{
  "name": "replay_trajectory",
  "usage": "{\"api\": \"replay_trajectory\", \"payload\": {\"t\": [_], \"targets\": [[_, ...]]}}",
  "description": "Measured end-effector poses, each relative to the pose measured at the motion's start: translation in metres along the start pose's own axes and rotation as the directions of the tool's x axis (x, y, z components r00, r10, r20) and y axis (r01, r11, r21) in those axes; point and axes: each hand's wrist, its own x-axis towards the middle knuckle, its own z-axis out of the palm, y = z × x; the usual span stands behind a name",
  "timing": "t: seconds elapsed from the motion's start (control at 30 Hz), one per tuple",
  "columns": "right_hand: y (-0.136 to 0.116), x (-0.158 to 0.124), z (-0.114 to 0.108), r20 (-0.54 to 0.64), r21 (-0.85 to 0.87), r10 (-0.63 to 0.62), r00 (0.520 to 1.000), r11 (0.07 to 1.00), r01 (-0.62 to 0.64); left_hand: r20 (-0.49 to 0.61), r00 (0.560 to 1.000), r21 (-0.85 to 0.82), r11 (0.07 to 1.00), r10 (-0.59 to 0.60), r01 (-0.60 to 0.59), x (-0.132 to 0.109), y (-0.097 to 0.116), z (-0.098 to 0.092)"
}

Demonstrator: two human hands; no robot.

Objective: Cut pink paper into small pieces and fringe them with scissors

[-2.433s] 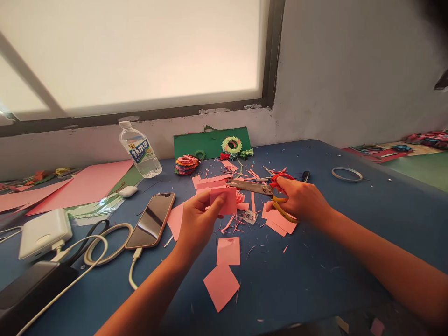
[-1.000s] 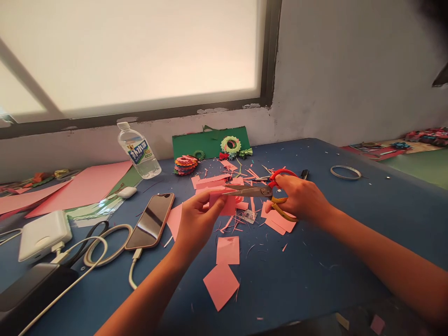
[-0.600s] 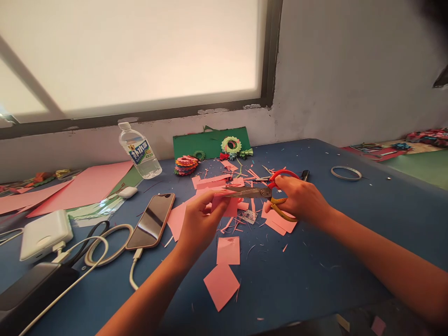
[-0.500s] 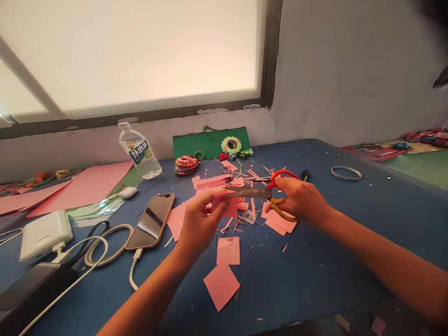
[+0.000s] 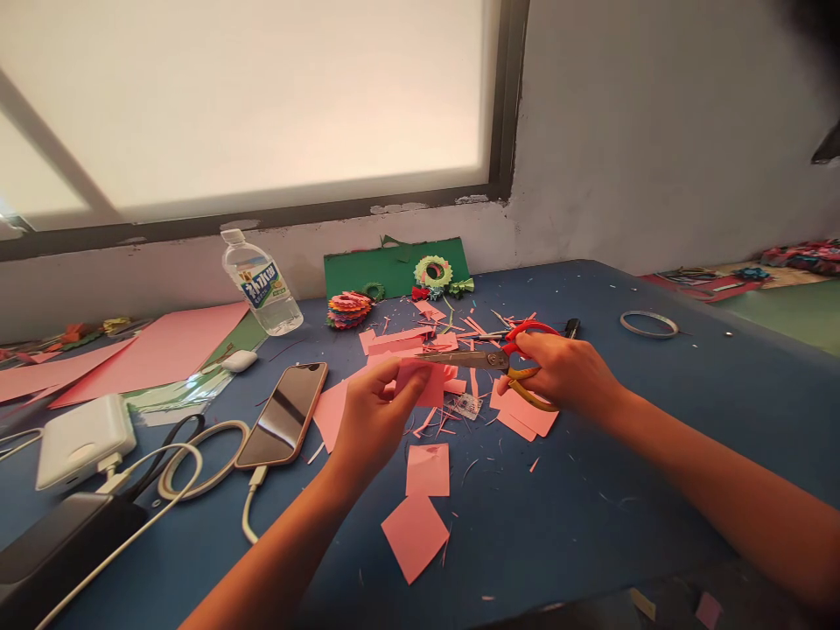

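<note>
My left hand (image 5: 377,411) pinches a small piece of pink paper (image 5: 430,389) between thumb and fingers. In my right hand (image 5: 570,372) is a pair of scissors (image 5: 482,360) with one red and one yellow handle loop. Their blades lie nearly closed along the top edge of the held paper, pointing left toward my left fingers. Two cut pink squares (image 5: 416,540) rest on the blue table below my hands. Pink sheets and thin paper strips (image 5: 469,328) are scattered behind and under the scissors. The fingertips behind the paper are hidden.
A water bottle (image 5: 262,284) leans near the wall. On the left are a phone (image 5: 283,416), a white power bank (image 5: 85,442), cables and large pink sheets (image 5: 157,354). Folded paper rings (image 5: 433,272) stand by a green card (image 5: 367,273). A roll of tape (image 5: 649,325) lies right.
The scissor blades have closed along the paper's top edge. Both hands have stayed almost in place.
</note>
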Motion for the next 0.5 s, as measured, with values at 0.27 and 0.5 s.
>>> {"api": "replay_trajectory", "payload": {"t": [0.27,0.5], "targets": [[-0.0006,-0.0004,0.0001,0.022,0.026,0.034,0.999,0.999,-0.034,-0.026,1.000,0.016,1.000,-0.011,0.011,0.0003,0.0035,-0.0015],[-0.0020,-0.0010,0.0013,0.009,0.042,0.022,1.000,0.999,-0.023,0.032,0.999,-0.015,0.999,0.040,-0.040,0.0007,-0.0041,-0.0010]]}}
